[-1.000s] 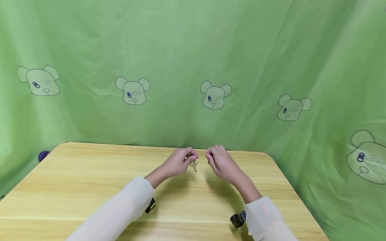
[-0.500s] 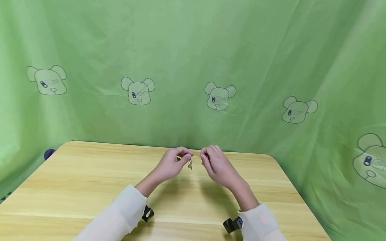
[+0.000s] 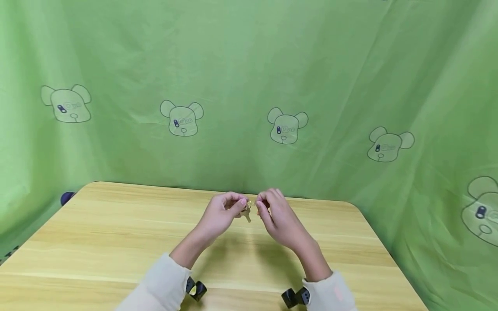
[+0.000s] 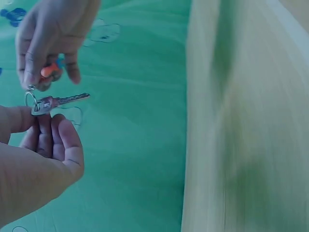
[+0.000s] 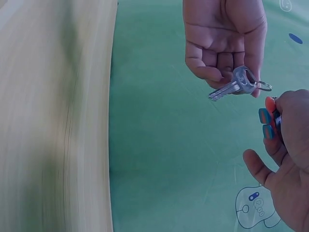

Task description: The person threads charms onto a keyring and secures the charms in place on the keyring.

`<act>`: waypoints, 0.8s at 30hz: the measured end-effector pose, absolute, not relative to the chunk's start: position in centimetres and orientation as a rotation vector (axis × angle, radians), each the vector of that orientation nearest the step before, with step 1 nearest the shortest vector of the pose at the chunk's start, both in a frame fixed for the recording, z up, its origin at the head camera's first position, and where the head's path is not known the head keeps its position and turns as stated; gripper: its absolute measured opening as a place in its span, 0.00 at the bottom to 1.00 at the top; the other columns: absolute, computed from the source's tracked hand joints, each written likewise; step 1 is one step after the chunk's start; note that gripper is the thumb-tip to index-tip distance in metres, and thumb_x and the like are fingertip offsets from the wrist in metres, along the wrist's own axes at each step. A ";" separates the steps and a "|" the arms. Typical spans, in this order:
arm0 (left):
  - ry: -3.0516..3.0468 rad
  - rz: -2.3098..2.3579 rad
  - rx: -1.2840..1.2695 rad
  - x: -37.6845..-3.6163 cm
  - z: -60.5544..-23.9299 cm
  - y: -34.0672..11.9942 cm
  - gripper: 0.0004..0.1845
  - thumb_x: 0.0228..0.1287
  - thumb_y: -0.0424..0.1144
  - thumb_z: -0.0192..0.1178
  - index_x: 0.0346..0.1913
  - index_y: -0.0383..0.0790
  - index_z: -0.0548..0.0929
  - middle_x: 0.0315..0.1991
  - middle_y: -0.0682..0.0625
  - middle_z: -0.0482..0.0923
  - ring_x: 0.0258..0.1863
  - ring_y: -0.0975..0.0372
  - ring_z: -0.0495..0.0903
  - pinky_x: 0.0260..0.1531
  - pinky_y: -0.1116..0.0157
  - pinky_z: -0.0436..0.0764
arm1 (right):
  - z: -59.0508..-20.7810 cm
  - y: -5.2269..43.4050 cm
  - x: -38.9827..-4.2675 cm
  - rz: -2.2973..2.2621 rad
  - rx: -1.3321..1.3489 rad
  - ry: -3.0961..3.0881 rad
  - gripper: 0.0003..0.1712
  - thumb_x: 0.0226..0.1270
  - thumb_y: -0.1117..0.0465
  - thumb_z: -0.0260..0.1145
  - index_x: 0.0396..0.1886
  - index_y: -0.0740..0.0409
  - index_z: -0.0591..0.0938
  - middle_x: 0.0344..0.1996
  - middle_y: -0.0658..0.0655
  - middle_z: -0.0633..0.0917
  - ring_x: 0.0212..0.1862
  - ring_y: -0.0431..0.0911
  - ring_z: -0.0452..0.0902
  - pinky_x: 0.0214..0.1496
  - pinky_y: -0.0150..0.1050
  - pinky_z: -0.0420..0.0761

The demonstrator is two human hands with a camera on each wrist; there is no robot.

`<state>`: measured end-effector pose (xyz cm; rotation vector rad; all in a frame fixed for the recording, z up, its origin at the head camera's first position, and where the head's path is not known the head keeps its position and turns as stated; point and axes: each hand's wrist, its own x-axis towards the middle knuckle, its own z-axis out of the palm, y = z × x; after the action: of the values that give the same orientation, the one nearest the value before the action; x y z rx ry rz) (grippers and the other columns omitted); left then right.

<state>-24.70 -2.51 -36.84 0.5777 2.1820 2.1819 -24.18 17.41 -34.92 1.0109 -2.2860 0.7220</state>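
Note:
Thumb and forefinger of my left hand [image 3: 218, 216] pinch a silver key [image 5: 235, 86] at its head, where a split ring [image 5: 263, 86] passes through it. In the head view the key's blade [image 3: 248, 216] hangs down between the hands. My right hand [image 3: 281, 219] grips a small orange and teal charm [image 5: 266, 117], its fingers hiding much of it. From the left wrist, the charm [image 4: 49, 70] shows just above the ring [image 4: 31, 99], with a small metal link at the right fingertips. Both hands are raised over the table's far part, fingertips close together.
A light wood-grain table [image 3: 116, 242] lies beneath the hands. Green cloth [image 3: 233, 65] printed with bear heads stands behind and at both sides. Black wrist cameras [image 3: 196, 289] sit below the pale sleeves. Something dark purple [image 3: 67, 198] shows past the table's left corner.
The hands have come closer together, the left shifting slightly toward the body and its fingers spreading more. The key swung, and now hangs between the fingertips. The head view has shifted slightly.

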 end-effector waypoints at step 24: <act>1.892 2.225 0.498 -21.7 -34.2 -3.3 0.12 0.79 0.34 0.54 0.55 0.27 0.77 0.49 0.43 0.80 0.48 0.59 0.80 0.56 0.56 0.81 | -33.4 17.3 -22.3 0.741 1.100 -2.145 0.06 0.74 0.73 0.58 0.41 0.59 0.74 0.34 0.47 0.76 0.42 0.42 0.71 0.45 0.38 0.76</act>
<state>-21.68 -3.35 -34.19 0.4978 1.8916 2.2250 -22.33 17.31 -33.35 1.1000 -2.1446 0.7410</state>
